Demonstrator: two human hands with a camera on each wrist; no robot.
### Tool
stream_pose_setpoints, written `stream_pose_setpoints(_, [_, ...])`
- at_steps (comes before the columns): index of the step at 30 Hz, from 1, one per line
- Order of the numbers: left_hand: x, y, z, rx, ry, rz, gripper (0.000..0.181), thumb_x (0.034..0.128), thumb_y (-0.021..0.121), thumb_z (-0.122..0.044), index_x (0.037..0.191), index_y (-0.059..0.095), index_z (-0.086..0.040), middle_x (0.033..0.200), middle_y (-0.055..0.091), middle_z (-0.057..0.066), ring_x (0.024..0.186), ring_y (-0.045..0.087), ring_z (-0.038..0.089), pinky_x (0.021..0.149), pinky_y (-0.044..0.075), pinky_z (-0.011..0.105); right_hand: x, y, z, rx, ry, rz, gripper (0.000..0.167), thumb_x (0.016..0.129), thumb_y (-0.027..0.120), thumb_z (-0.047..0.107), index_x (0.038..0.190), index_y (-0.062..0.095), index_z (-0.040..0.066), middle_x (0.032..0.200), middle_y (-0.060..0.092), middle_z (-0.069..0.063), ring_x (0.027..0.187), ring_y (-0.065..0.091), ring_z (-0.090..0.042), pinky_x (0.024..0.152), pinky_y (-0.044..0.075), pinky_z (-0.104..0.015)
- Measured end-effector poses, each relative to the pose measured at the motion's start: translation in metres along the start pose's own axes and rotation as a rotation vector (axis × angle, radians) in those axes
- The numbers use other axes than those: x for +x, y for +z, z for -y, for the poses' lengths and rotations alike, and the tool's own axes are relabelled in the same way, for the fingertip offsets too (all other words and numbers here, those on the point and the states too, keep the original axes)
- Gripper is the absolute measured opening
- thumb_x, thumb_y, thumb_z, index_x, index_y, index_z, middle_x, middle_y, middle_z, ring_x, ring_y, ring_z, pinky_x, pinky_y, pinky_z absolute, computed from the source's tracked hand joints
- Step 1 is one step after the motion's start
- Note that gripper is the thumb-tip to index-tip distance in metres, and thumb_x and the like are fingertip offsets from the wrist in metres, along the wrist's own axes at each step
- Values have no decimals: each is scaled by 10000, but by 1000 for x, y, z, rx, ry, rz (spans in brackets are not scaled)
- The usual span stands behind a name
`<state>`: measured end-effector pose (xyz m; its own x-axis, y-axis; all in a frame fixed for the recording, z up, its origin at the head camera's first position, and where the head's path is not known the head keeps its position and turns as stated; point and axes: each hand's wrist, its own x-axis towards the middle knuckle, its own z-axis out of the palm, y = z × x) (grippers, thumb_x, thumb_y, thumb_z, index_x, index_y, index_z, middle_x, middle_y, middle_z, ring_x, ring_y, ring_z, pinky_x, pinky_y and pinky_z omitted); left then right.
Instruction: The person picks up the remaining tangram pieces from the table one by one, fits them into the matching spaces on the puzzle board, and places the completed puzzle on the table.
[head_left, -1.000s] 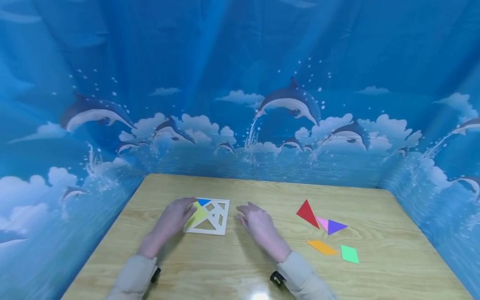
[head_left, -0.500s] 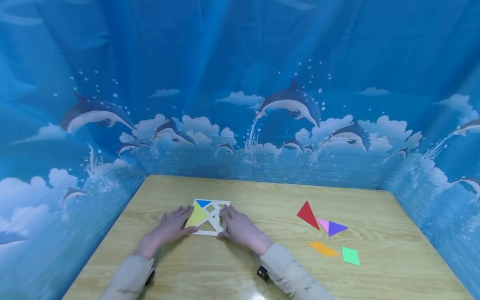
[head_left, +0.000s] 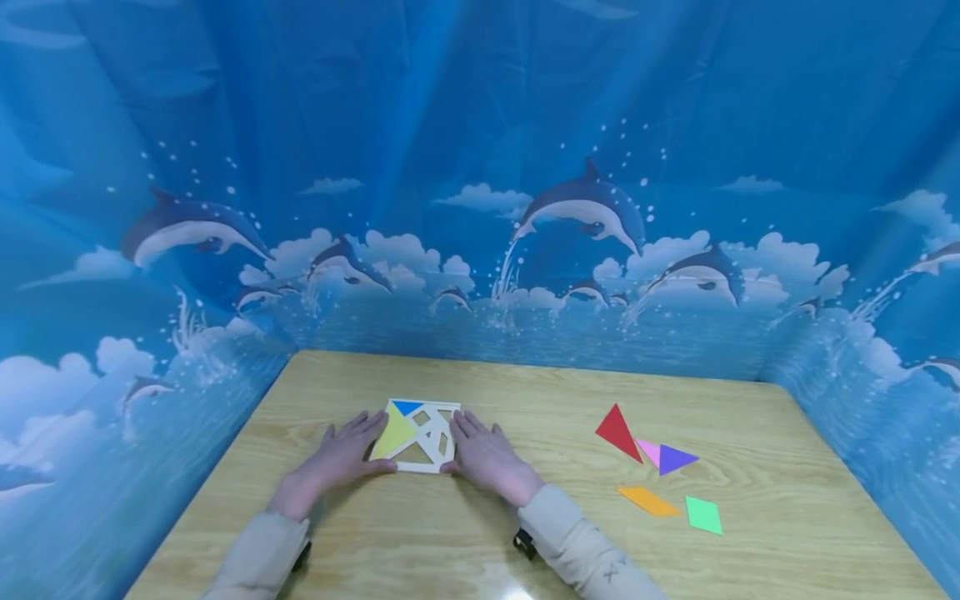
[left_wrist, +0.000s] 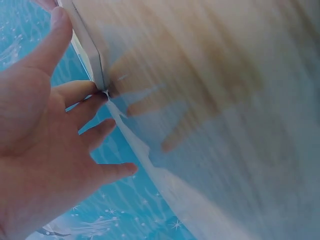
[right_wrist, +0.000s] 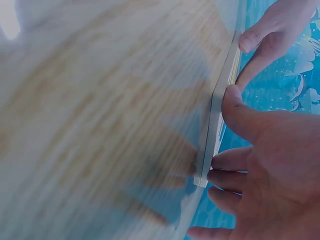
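Observation:
A white tangram tray lies flat on the table between both hands. In its left part lies a yellow triangle, with a blue triangle at the top; several cutouts show bare wood. My left hand touches the tray's left side with extended fingers, the thumb by the near left corner. My right hand rests its fingers along the right side, thumb at the near right corner. Both wrist views show the tray's thin edge against the fingertips.
Loose pieces lie to the right: a red triangle, a pink triangle, a purple triangle, an orange parallelogram and a green four-sided piece. A blue dolphin-print curtain surrounds the wooden table.
My right hand has moved left from beside the tray onto its right edge. The left hand has drawn back from over the yellow triangle to the tray's left side.

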<state>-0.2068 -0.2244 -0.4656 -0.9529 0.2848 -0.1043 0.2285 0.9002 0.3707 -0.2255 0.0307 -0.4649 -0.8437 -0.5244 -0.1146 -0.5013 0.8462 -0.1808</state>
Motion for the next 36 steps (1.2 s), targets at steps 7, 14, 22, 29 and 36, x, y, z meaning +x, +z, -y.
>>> stream_pose_setpoints(7, [-1,1,-3,8,1,-6,901,911,692,-520,1547,351,20,1615,311,225,1491,241,465,1129,113,787,-1,0,0,-14,4,-3,825,949,609,526,1571,341,55,1653,283,-102,1526,267,-264,1195,303,-571])
stream_pose_setpoints(14, [-2,1,-6,13,-8,12,908,908,692,-529,1547,352,19,1619,300,228,1489,240,471,1122,113,793,-2,2,-1,-13,4,-8,823,951,601,529,1574,337,62,1656,275,-99,1529,259,-265,1195,298,-576])
stream_pose_setpoints(22, [-6,0,-12,29,-6,9,895,914,694,-512,1539,357,34,1612,307,237,1483,255,474,1120,124,793,-7,1,-3,-5,0,-14,811,948,610,525,1568,356,69,1654,286,-90,1526,263,-281,1193,300,-580])
stream_pose_setpoints(29, [-8,3,-18,38,-15,13,919,904,689,-541,1539,356,35,1617,299,232,1483,254,474,1113,125,800,-13,0,-5,-13,-11,-18,799,944,622,512,1560,375,66,1644,312,-89,1520,278,-284,1185,315,-581])
stream_pose_setpoints(36, [-8,4,-23,24,-30,25,919,907,680,-553,1542,357,27,1621,299,222,1489,249,466,1118,127,795,-14,1,-9,-18,-11,-13,797,938,629,515,1558,384,80,1647,308,-76,1522,274,-285,1182,320,-583])
